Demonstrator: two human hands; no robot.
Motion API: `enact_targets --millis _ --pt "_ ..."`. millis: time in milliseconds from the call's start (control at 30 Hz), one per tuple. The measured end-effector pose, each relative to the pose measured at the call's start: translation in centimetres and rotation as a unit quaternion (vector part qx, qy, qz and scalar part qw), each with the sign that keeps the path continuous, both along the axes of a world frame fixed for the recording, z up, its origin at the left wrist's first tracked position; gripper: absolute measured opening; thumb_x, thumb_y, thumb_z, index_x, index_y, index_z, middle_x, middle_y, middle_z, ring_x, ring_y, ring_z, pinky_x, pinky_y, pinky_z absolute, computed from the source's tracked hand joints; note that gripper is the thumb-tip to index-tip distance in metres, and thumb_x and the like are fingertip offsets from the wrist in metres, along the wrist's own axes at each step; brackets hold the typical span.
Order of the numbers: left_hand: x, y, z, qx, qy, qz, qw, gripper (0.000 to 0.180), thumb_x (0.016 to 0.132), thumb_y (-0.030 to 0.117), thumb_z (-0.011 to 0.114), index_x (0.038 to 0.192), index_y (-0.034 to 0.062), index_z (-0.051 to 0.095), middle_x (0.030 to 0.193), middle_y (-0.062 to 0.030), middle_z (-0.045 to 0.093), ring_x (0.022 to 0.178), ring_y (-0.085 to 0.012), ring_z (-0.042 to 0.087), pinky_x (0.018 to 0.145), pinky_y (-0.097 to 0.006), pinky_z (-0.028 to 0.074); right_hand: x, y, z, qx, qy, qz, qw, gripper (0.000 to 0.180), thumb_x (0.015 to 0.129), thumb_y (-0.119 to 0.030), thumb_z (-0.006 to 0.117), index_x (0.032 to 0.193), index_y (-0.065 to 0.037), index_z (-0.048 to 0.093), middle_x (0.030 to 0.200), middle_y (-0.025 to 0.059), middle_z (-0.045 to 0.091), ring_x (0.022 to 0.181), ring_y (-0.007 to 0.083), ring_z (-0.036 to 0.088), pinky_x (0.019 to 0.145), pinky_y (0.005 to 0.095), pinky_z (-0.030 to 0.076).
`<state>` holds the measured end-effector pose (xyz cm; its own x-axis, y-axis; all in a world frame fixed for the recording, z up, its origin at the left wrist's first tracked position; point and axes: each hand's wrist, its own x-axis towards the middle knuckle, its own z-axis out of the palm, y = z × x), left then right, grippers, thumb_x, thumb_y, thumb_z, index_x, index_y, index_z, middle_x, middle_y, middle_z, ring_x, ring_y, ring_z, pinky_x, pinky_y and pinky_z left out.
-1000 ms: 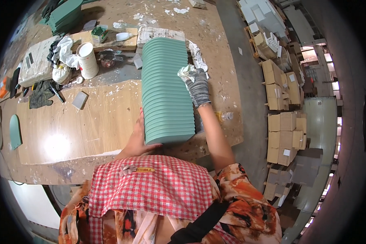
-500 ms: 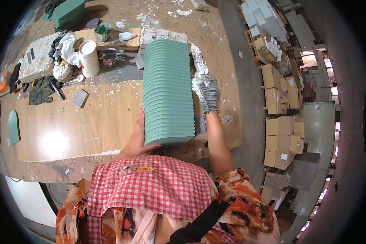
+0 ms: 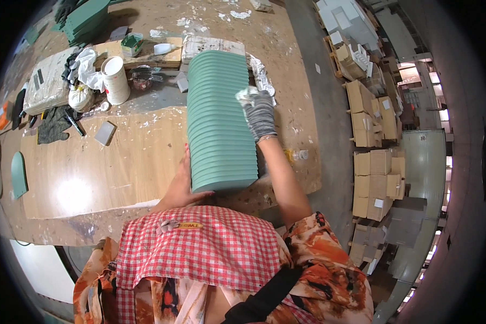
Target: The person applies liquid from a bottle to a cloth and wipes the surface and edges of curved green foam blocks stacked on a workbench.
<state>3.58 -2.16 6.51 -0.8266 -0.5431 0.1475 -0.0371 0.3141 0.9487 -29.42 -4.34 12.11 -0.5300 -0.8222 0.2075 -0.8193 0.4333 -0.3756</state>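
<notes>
A long stack of green boards (image 3: pixel 220 119) with rounded far ends stands in front of me, its layers showing as ridges. My bare left hand (image 3: pixel 182 181) rests at the stack's near left corner, fingers stretched along its side and thumb at the near end. My right hand (image 3: pixel 260 116) wears a grey striped glove and lies against the stack's right side. It grips a white crumpled cloth (image 3: pixel 247 95), pressed to the edges of the boards. Behind that hand, more white cloth (image 3: pixel 262 75) lies on the table.
Left of the stack are a wood-grain sheet (image 3: pixel 135 146), a small grey block (image 3: pixel 105 133), a dark glove (image 3: pixel 54 125) and a single green board (image 3: pixel 19 174). Farther back stand a white cup stack (image 3: pixel 115 81) and more green pieces (image 3: pixel 86 21). A clear bottle (image 3: pixel 301 155) lies at right.
My right hand has moved left with the white cloth, from beside the stack onto its right side. My left hand has stayed at the near left corner.
</notes>
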Motion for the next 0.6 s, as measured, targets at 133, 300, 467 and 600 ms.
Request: enact_targets --millis 133,300,467,600 --pt "0.7 0.0 -0.6 0.026 -0.017 0.001 1.000 0.131 0.068 0.033 0.086 0.151 0.0000 -0.010 0.155 -0.0309 0.007 0.140 -0.0462 0.023 0.113 -0.047 0.029 3.1 -1.1 0.2 -0.055 -0.083 -0.043 0.994 0.033 0.087 -0.019 0.066 0.108 0.006 0.060 0.106 0.0222 0.064 0.101 0.0343 0.061 0.090 0.0391 0.050" --pt "0.6 0.0 -0.5 0.018 -0.015 0.002 1.000 0.131 0.068 0.033 0.086 0.151 0.0006 -0.010 0.155 -0.0312 0.007 0.140 -0.0463 0.023 0.113 -0.046 0.029 1.0 -0.1 -0.2 -0.006 -0.006 -0.020 1.000 0.033 0.084 -0.017 0.069 0.106 0.005 0.059 0.093 0.0218 0.065 0.087 0.0344 0.063 0.082 0.0375 0.053" --pt "0.1 0.2 -0.9 0.014 0.011 -0.003 1.000 0.131 0.068 0.035 0.085 0.152 0.0021 -0.010 0.156 -0.0299 0.003 0.140 -0.0461 0.023 0.114 -0.047 0.028 1.2 -0.6 -1.5 0.014 0.159 -0.057 0.986 0.033 0.089 -0.023 0.061 0.111 0.001 0.062 0.102 0.0165 0.068 0.094 0.0277 0.064 0.089 0.0346 0.050" --pt "0.4 0.1 -1.2 -0.015 0.003 0.005 1.000 0.131 0.069 0.036 0.085 0.151 0.0017 -0.011 0.156 -0.0296 0.003 0.141 -0.0459 0.022 0.114 -0.047 0.028 1.6 -1.2 -0.2 0.053 0.028 0.003 0.998 0.032 0.090 -0.028 0.059 0.107 -0.002 0.067 0.105 0.0184 0.067 0.099 0.0334 0.063 0.094 0.0360 0.048"
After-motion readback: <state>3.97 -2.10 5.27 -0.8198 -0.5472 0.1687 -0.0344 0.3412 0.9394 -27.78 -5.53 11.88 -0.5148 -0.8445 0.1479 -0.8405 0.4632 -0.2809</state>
